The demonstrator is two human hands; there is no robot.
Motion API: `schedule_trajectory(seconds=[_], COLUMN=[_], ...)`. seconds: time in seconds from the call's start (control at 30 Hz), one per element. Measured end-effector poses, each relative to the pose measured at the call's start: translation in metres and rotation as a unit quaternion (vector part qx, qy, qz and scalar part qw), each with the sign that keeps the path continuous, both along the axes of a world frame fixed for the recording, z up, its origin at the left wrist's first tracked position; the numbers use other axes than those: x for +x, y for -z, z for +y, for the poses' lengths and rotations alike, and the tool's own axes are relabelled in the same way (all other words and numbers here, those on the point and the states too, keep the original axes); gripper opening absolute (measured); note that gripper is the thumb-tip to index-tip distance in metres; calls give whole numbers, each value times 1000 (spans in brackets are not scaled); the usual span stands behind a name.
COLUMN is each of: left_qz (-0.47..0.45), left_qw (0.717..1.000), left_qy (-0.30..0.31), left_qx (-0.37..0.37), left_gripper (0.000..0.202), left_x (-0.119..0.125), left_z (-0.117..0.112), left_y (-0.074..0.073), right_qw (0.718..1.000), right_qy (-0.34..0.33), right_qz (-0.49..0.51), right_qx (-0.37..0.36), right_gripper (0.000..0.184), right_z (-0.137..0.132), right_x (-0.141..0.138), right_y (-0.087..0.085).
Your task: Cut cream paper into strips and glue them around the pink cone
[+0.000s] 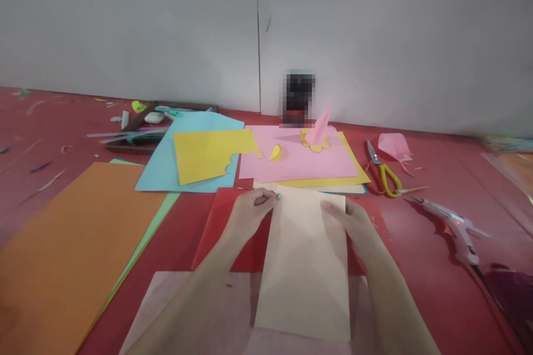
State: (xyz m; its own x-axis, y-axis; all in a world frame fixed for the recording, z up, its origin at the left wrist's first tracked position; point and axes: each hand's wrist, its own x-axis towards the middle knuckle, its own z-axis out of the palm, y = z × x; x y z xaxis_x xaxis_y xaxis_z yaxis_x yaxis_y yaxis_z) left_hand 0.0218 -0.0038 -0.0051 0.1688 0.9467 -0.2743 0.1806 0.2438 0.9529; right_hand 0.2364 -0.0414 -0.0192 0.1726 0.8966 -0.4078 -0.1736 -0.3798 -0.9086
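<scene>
A cream sheet of paper, taller than wide, is held between my two hands over red paper. My left hand is closed at its top left corner, thumb and fingertips pinching there; a small bluish spot shows at the fingertips, too small to name. On the upper right edge my right hand grips the sheet, thumb on top and fingers behind, partly hidden. Just beyond lie pink paper and a yellow paper flower with a pink paper cone standing on it.
Scissors and a glue gun lie at the right, near a curled pink scrap. Orange paper covers the left. Cut yellow paper rests on blue paper, before a dark tray. A wall stands behind.
</scene>
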Motion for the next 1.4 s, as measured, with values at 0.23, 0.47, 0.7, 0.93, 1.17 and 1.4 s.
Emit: schedule_trajectory(seconds=[0.23,0.47,0.7,0.93,1.17,1.4], left_qz=[20,23,48,80,70,67], left_qw=[1000,999,998,994,994,995], left_qy=[-14,-37,-37,-53,-54,-39], left_qx=[11,11,25,53,57,69], left_gripper=[17,17,21,24,23,22], left_x=[0,4,4,6,7,6], left_z=[-1,-4,-5,-8,-8,-8], left_y=[-7,-10,-10,-12,-10,-7], right_qw=[1000,1000,999,1000,999,999], right_qy=[16,13,17,21,22,31], right_qz=[-11,-25,-38,-16,-26,-24], right_qx=[8,4,13,6,1,4], right_gripper=[45,38,36,37,40,40], right_z=[-4,-6,-7,-5,-5,-6], right_x=[-4,-7,-7,-7,-6,-5], right_y=[-9,-14,-14,-11,-9,-11])
